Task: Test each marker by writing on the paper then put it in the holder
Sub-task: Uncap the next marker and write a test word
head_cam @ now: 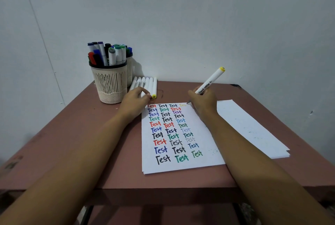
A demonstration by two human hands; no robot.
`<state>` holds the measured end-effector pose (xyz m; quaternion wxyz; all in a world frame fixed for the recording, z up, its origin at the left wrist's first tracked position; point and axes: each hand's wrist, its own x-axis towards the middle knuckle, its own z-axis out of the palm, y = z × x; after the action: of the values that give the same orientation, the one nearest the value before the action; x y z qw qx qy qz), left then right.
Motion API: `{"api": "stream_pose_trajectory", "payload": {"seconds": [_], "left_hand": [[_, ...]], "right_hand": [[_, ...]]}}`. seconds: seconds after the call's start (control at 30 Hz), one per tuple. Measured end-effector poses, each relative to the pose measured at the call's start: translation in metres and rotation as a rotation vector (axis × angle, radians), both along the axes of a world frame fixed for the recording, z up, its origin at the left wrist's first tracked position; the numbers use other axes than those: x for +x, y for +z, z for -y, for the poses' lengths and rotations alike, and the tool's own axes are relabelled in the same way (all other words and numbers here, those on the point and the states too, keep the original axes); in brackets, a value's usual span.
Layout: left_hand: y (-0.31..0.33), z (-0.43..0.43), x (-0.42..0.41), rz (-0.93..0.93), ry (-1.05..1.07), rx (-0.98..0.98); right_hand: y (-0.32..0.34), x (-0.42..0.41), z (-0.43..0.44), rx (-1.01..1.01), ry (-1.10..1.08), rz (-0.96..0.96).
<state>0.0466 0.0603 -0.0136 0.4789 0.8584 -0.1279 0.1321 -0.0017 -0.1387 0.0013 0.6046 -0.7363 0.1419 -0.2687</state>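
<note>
Tabletop (72,143), reddish-brown, bears all that follows. Test sheet (181,167), the landmark here, is filled with rows of the word "Test" in many colours. Spare sheets (253,130) lie just right of the test sheet, their left edge partly covered by the right forearm. Holder (111,87), a ribbed cream cup crowded with capped markers, stands beyond the test sheet's far-left corner. A second holder (130,72) is mostly hidden behind it.

Right hand (204,103), at the test sheet's far-right corner, has its fingers clamped round the yellow marker (212,79). The barrel tilts up and away, with the nib at the sheet's far edge. Left hand (134,101) sits just left of the far-left corner, fingers curled over the near ends of the row of white markers (147,84). Whether it grips one of them, or a cap, cannot be told.

Faint yellow word (182,105), closing the top row, reads only as "Tes". The step in hand is therefore judged to be the writing test of the yellow marker, near its last letter. The next move calls for lifting the nib, capping it, and carrying the marker across the test sheet to a gap in the packed holder. No loose cap is visible, and the pale ink is hard to read. Only one of the lying markers shows its colour.
</note>
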Motion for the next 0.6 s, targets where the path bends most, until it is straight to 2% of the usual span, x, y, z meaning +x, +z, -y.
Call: {"api": "stream_pose_trajectory", "payload": {"seconds": [0.33, 0.6], "left_hand": [[0.0008, -0.0010, -0.0008, -0.011, 0.003, 0.029], [0.0028, 0.0006, -0.0038, -0.014, 0.000, 0.020]], "right_hand": [[0.0028, -0.0013, -0.0019, -0.066, -0.004, -0.021], [0.0014, -0.0014, -0.0003, 0.001, 0.006, -0.009]]}}
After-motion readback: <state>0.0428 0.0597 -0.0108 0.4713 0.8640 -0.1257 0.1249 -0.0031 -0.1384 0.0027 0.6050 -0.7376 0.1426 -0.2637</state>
